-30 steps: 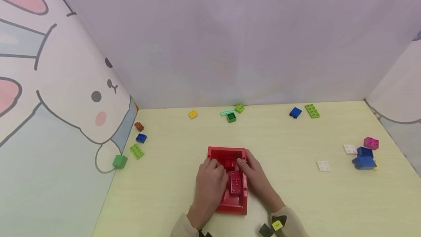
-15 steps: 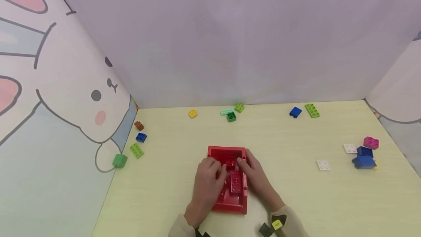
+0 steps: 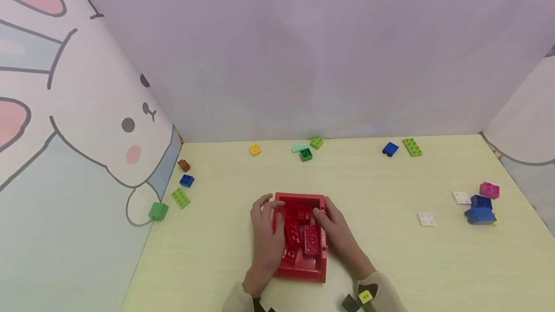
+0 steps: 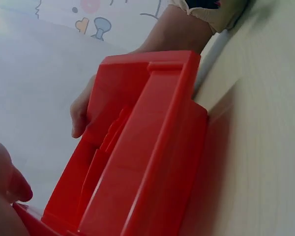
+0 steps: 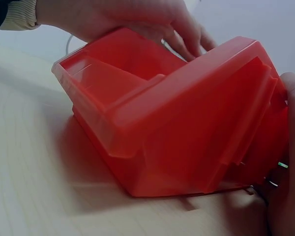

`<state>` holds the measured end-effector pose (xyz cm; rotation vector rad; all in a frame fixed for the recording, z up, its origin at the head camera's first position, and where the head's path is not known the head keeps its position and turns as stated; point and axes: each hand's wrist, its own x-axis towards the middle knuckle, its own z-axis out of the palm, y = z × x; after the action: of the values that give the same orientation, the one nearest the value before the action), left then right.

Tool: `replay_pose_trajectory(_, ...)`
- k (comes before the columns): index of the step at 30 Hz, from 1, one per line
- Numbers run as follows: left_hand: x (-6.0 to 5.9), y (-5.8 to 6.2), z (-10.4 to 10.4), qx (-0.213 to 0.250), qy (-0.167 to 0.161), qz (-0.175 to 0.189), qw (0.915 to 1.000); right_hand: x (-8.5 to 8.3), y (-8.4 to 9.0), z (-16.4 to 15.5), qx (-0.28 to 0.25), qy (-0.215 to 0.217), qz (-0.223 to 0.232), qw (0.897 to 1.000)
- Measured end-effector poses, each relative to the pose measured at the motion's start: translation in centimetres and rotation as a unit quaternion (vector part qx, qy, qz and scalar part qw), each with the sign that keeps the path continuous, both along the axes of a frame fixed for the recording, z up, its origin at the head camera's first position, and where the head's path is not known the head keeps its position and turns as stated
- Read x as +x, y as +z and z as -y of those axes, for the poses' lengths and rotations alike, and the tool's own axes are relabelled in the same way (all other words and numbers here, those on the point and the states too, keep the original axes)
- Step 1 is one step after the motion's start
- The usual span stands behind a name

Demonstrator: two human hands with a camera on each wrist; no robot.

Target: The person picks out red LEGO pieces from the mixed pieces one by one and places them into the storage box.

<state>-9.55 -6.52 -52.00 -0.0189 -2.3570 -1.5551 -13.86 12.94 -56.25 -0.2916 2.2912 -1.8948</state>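
A red plastic bin [image 3: 299, 276] stands on the table in front of me, with several red building bricks inside. Among them, a long studded brick [image 3: 310, 240] lies along the right wall and a smaller brick [image 3: 304, 214] near the far end. My left hand [image 3: 266, 237] is over the bin's left rim, fingers loosely bent and thumb apart, with nothing between them. My right hand [image 3: 340, 235] grips the right wall, thumb over the rim and fingers outside. In the right wrist view, the left hand [image 5: 152, 19] reaches over the bin's edge.
Loose bricks lie left, including a green brick [image 3: 158, 211] and a lime brick [image 3: 180, 198]. A yellow brick [image 3: 255, 149] and dark green brick [image 3: 305, 154] lie near the back wall. Blue bricks [image 3: 480, 215], a magenta brick [image 3: 489, 190] and white plates [image 3: 427, 219] are at right.
My left hand has drawn back from inside the bin to its left rim, and its curled fingers have loosened. More red bricks now show. The right hand and bin have stayed put.
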Motion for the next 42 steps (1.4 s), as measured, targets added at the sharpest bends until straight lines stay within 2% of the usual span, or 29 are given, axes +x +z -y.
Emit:
replay_pose_trajectory(2,0.0,-0.2,0.2,0.056,-0.019,0.046,0.9972,0.0,-0.1,0.0,-0.001,0.001,0.002,1.000)
replay_pose_trajectory(4,0.0,-0.5,0.3,0.100,-0.038,0.086,0.9905,0.0,-0.1,-0.1,-0.002,0.000,0.008,1.000)
replay_pose_trajectory(7,0.0,-0.7,0.3,0.124,-0.053,0.114,0.9843,0.0,-0.1,-0.1,-0.005,0.001,0.014,1.000)
replay_pose_trajectory(18,0.2,-1.1,0.0,0.155,-0.052,0.119,0.9793,0.1,0.1,-0.2,-0.020,0.000,0.017,1.000)
replay_pose_trajectory(30,0.5,-0.9,-0.7,0.152,-0.040,0.121,0.9801,0.4,-0.1,-0.7,-0.039,0.006,0.013,0.999)
replay_pose_trajectory(42,0.8,-1.1,-1.4,0.158,-0.036,0.124,0.9790,0.8,-0.3,-1.1,-0.037,-0.009,0.011,0.999)
